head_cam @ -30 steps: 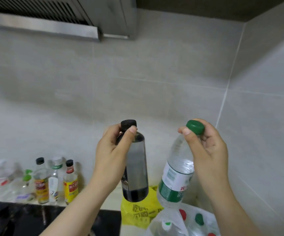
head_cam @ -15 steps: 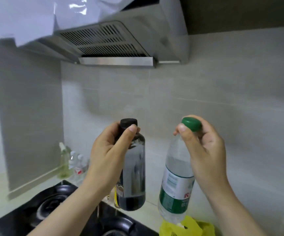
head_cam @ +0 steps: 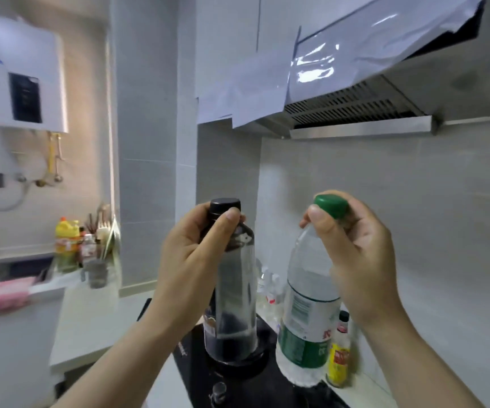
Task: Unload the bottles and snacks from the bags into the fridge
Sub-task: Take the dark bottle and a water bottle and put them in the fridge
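Observation:
My left hand (head_cam: 192, 260) grips the neck of a dark bottle with a black cap (head_cam: 233, 307), held upright in front of me over the stove. My right hand (head_cam: 355, 254) pinches the neck of a clear water bottle with a green cap and green label (head_cam: 305, 313), which hangs upright beside the dark one. The two bottles are a short gap apart. No bags and no fridge are in view.
A black stove (head_cam: 238, 384) lies below the bottles, with a range hood (head_cam: 361, 113) above. Small condiment bottles (head_cam: 339, 348) stand by the tiled wall. To the left are a white counter (head_cam: 90, 313), a sink (head_cam: 5, 266) and more bottles (head_cam: 67, 245).
My view has swung left from the tiled corner to the stove, counter and sink. The yellow and clear bags have left the frame. Both hands keep hold of their bottles.

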